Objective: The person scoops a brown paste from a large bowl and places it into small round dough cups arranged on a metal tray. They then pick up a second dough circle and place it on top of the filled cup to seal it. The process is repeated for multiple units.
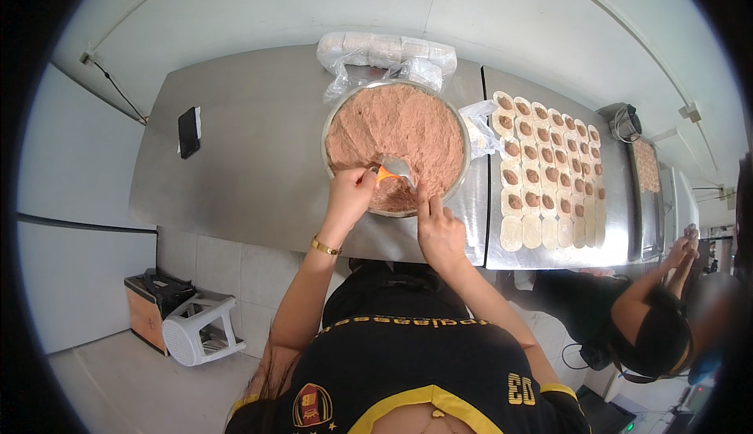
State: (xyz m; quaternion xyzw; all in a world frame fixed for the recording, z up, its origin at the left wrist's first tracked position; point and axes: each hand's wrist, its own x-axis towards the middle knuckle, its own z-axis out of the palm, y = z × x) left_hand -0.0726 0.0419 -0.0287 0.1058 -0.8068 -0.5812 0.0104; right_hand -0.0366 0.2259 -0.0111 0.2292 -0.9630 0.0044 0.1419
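Observation:
A big round metal bowl (323, 145) of pinkish-brown ground filling (396, 120) stands at the table's front. My left hand (353, 191) is closed on a small orange-and-grey utensil (385, 174). Its grey end lies over a hollow in the filling; its exact kind is hard to make out. My right hand (441, 230) reaches over the bowl's near right rim. Its foremost fingers point at the grey end, close to or touching it, while the others curl. Whatever those fingertips may pinch is too small to name.
Right of the bowl, rows of pale round wrappers (511, 232), most topped with filling, cover the metal table (251, 159). Plastic-wrapped stacks (384, 46) lie behind the bowl, a phone (188, 133) far left. A white stool (202, 330) lies tipped on the floor. Another person (647, 328) works at right.

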